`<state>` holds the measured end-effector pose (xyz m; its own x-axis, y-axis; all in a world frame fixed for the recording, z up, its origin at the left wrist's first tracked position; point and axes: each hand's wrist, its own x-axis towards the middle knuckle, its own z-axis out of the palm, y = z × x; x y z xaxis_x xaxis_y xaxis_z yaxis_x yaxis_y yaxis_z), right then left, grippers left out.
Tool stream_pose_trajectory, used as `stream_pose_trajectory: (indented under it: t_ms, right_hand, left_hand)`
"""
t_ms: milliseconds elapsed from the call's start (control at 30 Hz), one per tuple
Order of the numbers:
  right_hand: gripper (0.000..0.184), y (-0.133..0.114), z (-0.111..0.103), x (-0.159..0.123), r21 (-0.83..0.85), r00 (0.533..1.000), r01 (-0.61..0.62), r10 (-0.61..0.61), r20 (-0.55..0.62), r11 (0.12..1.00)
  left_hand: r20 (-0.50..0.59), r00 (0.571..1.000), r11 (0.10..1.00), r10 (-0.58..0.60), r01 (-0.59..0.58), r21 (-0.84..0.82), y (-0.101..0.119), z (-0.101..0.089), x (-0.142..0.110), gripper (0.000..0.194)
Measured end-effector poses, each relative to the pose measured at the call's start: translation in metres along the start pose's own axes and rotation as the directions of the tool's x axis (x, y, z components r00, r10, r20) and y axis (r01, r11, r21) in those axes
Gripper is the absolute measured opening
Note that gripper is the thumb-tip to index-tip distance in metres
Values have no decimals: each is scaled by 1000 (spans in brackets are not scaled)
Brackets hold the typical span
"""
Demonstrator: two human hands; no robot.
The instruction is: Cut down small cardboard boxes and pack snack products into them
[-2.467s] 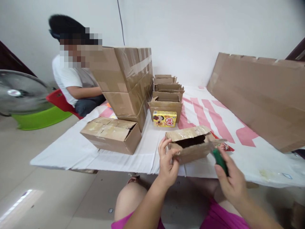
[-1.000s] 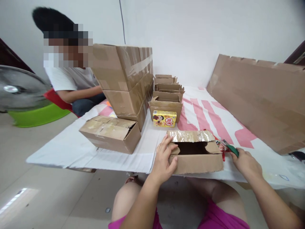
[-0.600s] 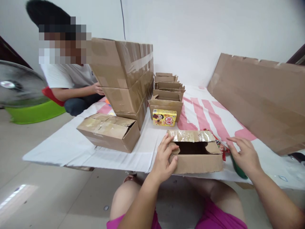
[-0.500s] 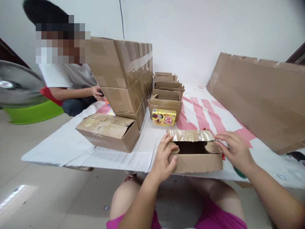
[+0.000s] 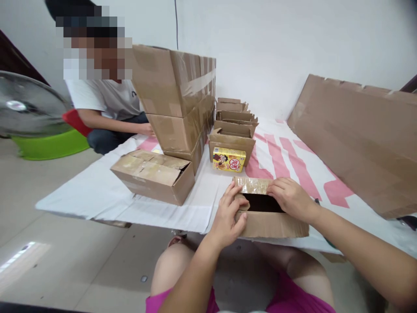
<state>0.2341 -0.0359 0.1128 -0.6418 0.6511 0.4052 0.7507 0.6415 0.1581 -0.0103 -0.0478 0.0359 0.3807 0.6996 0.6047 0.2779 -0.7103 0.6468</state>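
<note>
A small brown cardboard box [image 5: 273,224] lies at the table's front edge with its top open and a dark inside. Its raised back flap carries shiny tape. My left hand [image 5: 230,215] grips the box's left end, fingers over the side flap and thumb near the front wall. My right hand [image 5: 291,198] is closed on the back flap, right of its middle, and covers the box's right end. Just behind stands a yellow printed snack box [image 5: 229,160], leaning near a row of open cardboard boxes [image 5: 232,145].
A taped cardboard box [image 5: 153,176] sits to the left, before a tall stack of cartons [image 5: 176,82]. A large cardboard panel [image 5: 358,143] stands at right. Beyond the stack a person [image 5: 104,104] crouches near a fan [image 5: 26,104]. A white cloth [image 5: 81,191] covers the table.
My right hand has moved left along the back flap from the box's right corner. My left hand keeps its hold. The view has shifted slightly, and the person's hand is now behind the cartons.
</note>
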Motion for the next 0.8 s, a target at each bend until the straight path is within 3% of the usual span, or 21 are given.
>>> stream_pose_trajectory:
  t_ms: [233, 433, 800]
  right_hand:
    - [20, 11, 3, 11, 39, 995, 58, -61, 74, 998]
    - [19, 20, 14, 16, 185, 996, 19, -34, 81, 983]
    - [18, 27, 28, 21, 246, 965, -264, 253, 77, 933]
  left_hand:
    - [-4, 1000, 1000, -8, 8, 3, 1, 0, 0, 20]
    - [10, 1000, 1000, -25, 25, 1, 1, -1, 0, 20]
    - [23, 1000, 999, -7, 8, -48, 2, -2, 1, 18]
